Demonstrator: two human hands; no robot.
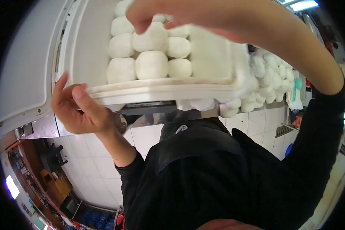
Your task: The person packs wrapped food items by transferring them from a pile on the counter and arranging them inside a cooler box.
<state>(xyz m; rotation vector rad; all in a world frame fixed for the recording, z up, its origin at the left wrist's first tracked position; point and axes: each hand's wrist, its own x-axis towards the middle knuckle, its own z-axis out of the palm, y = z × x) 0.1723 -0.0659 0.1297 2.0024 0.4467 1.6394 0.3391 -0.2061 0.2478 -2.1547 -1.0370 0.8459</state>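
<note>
My right hand (157, 11) reaches over a white plastic tray (211, 57), fingers apart and curved downward. Its fingertips are at the top of a large white dough ball (151, 37); whether they press on it I cannot tell. Dough can be seen through the gap between the fingers. Several rounded dough balls (122, 70) sit in rows in the tray, the farthest partly hidden by my right hand and forearm. My left hand (78, 107) is open at the tray's near left corner, its fingers spread and close to the rim.
Right of the tray lies a heap of more white dough pieces (270, 74). A white panel or lid (25, 65) stands to the left. Below are a metal counter edge (145, 120) and pale floor tiles (92, 153). Wooden shelving (36, 161) is at the lower left.
</note>
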